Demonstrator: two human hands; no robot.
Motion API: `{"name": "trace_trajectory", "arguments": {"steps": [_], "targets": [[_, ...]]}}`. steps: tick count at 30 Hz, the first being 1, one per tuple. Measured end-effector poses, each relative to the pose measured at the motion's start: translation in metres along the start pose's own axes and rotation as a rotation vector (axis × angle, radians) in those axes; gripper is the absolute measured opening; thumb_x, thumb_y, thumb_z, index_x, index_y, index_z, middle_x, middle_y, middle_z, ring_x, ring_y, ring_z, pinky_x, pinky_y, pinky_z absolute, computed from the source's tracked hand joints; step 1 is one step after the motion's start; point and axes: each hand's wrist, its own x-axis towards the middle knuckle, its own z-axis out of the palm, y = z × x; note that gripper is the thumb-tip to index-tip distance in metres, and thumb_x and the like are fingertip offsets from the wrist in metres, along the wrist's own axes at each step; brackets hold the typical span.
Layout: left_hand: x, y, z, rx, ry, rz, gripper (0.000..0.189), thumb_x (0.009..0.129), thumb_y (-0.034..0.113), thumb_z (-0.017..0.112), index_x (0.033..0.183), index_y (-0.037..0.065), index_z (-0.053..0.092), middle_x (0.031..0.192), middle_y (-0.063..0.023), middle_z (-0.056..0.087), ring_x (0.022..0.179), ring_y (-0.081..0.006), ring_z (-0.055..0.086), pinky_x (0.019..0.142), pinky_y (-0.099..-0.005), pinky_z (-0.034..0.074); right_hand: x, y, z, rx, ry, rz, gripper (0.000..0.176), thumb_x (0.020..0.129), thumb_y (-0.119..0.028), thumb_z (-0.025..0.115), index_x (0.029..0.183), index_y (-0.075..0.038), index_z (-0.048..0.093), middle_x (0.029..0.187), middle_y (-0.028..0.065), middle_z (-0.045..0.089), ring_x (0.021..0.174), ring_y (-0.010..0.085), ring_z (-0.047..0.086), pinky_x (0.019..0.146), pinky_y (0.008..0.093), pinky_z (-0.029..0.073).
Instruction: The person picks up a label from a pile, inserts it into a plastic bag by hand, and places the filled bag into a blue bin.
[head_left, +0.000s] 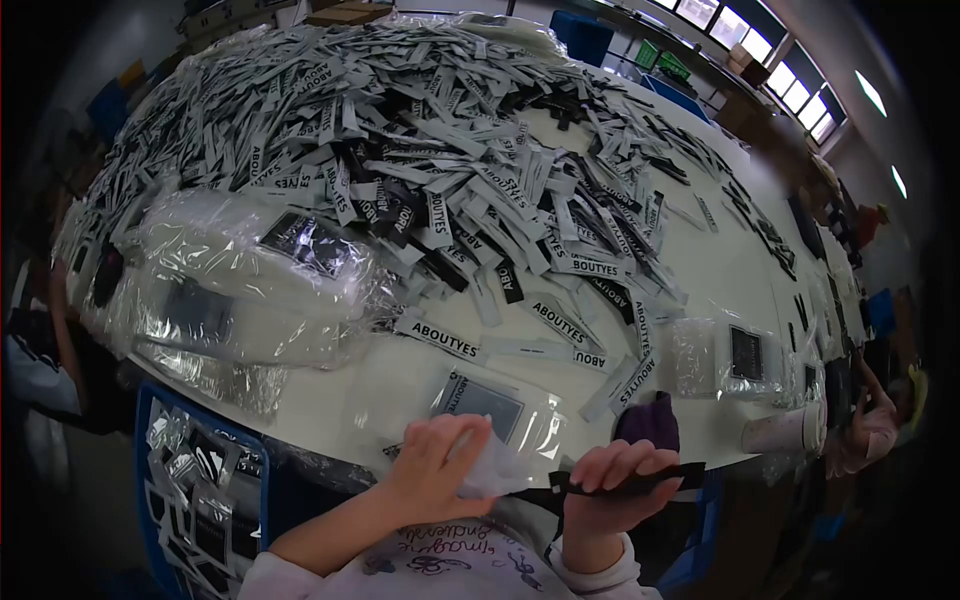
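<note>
Handling stage, seemingly: left hand [440, 468] has fingers closed on crumpled clear film [497, 472]; right hand [612, 490] has fingers curled round black strip [650, 484]. Strip sits at near edge of tabletop [385, 385], by purple cloth [650, 422]. Strip's long axis runs crosswise, right end slightly farther off; lettering direction can't be told. Film's long axis unclear. Any shift of either calls for light, steady pinch.
</note>
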Motion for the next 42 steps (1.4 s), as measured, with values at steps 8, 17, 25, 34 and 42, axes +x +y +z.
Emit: {"name": "trace_trajectory", "arguments": {"steps": [8,17,25,34,42], "targets": [[-0.004,-0.005,0.003,-0.171,0.016,-0.021,0.092,0.052,0.037,0.075,0.124,-0.003,0.036,0.118,-0.0143,0.043,0.104,-0.0277,0.044,0.083,-0.0376,0.033,0.000,0.011,0.001,-0.803,-0.821,0.378,0.040,0.089,-0.010,0.037,0.127,0.004,0.031,0.121,0.0195,0.049,0.122,0.0283,0.036,0.103,0.0438,0.020],[-0.001,-0.002,-0.007,-0.220,-0.030,-0.059,0.099,0.051,0.038,0.075,0.130,-0.004,0.031,0.115,-0.0153,0.044,0.096,-0.0278,0.047,0.077,-0.0363,0.038,-0.006,0.005,-0.008,-1.245,-1.058,0.092,0.027,0.068,-0.022,0.070,0.091,-0.008,0.064,0.092,0.0046,0.060,0.093,0.0231,0.050,0.082,0.0372,0.036],[0.007,-0.013,-0.039,-0.478,-0.475,-0.502,0.090,0.067,0.036,0.071,0.137,0.010,0.022,0.091,-0.0117,0.059,0.075,-0.0287,0.058,0.064,-0.0330,0.046,0.002,-0.001,0.000,-1.331,-0.870,0.022,0.019,0.067,-0.021,0.072,0.082,-0.011,0.064,0.081,-0.0007,0.061,0.087,0.0205,0.055,0.082,0.0369,0.036],[-0.004,-0.015,-0.019,-0.473,-0.115,-0.348,0.064,0.068,0.027,0.073,0.123,0.009,0.047,0.073,-0.0094,0.063,0.056,-0.0240,0.059,0.052,-0.0272,0.046,0.011,0.010,-0.007,-1.171,-0.996,0.240,0.020,0.068,-0.013,0.072,0.084,-0.007,0.063,0.081,0.0021,0.063,0.094,0.0180,0.055,0.086,0.0329,0.039],[-0.014,-0.015,-0.030,-0.796,-0.177,-0.468,0.017,0.071,0.005,0.068,0.088,0.001,0.067,0.071,-0.0091,0.065,0.062,-0.0147,0.062,0.054,-0.0211,0.044,-0.001,0.011,-0.012,-0.929,-0.713,0.514,0.019,0.072,-0.005,0.067,0.091,-0.003,0.062,0.081,0.0093,0.063,0.069,0.0196,0.062,0.060,0.0255,0.049]]}}
